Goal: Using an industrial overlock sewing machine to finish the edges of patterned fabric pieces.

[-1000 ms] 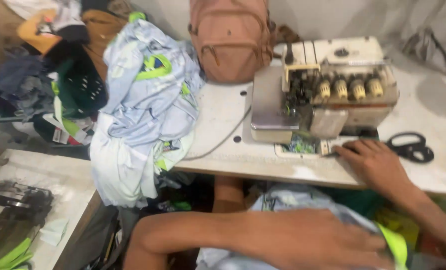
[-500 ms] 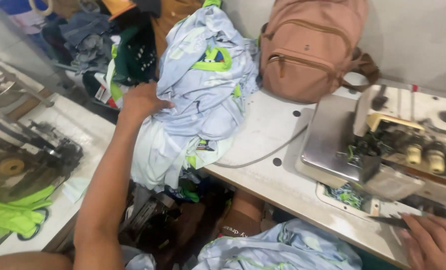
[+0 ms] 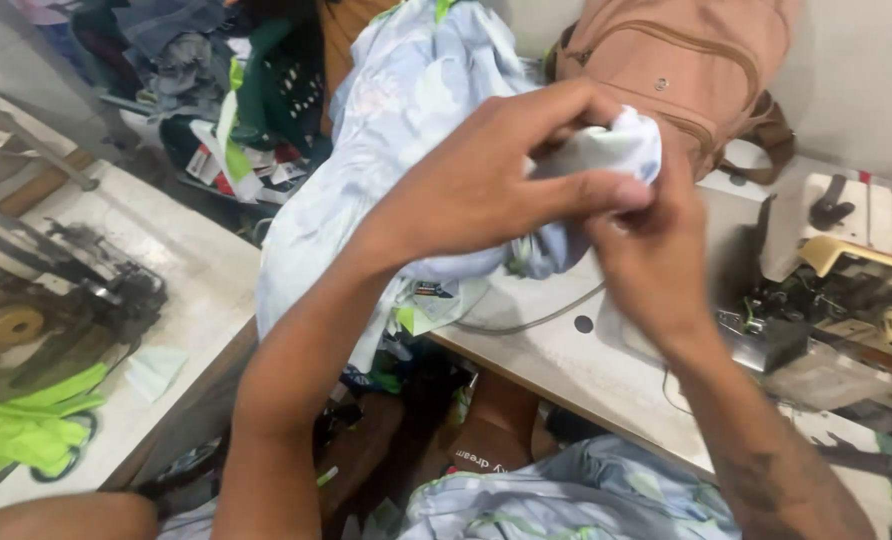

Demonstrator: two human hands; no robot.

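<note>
Two hands meet above the white desk point(image 3: 566, 365): the left hand point(image 3: 486, 185) comes in from the lower left and closes its fingers and thumb around a bunched fold of pale blue patterned fabric point(image 3: 621, 145), while the right hand point(image 3: 656, 255) rises from the lower right and pinches the same fold from below, the two hands touching each other. The gripped fold belongs to one big heap of the same pale blue cloth with lime green trim point(image 3: 386, 130), which lies on the left part of the desk and hangs over its edge. One tan leather backpack point(image 3: 686, 65) stands against the wall just behind the hands. One grey sewing machine point(image 3: 846, 290) sits on the desk to the right, and one thin grey cable point(image 3: 536, 322) runs across the desk beneath the hands. More of the blue cloth point(image 3: 576, 495) lies low in the lap area. On a second desk at left, one black machine point(image 3: 56, 290) rests near one lime green strip of cloth point(image 3: 36, 425)
</note>
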